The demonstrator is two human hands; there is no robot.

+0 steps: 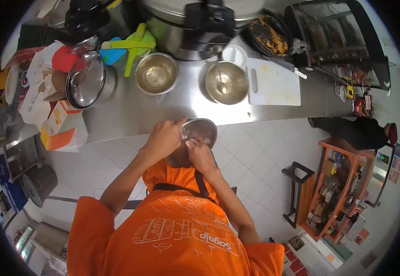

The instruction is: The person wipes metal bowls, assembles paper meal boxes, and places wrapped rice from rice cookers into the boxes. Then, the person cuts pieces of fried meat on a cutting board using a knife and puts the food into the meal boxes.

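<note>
A deep metal bowl (210,127) is held close against the front of the orange apron, just off the counter's front edge. My left hand (162,137) grips its left rim, with the fingers bent over the edge. My right hand (201,155) reaches inside, fingers bunched together near the inner wall; what they hold, if anything, cannot be made out. Small pale bits show at the inner left side. Closest on the counter are a metal mixing bowl with a spoon (226,83) and another metal bowl (156,73).
The steel counter (126,110) bears a white cutting board (274,85), a large pot (167,37), a pan of browned food (270,36), green plastic utensils (131,45), a lidded pot (89,80) and paper boxes (64,122). A person in dark clothes (356,131) is at the right.
</note>
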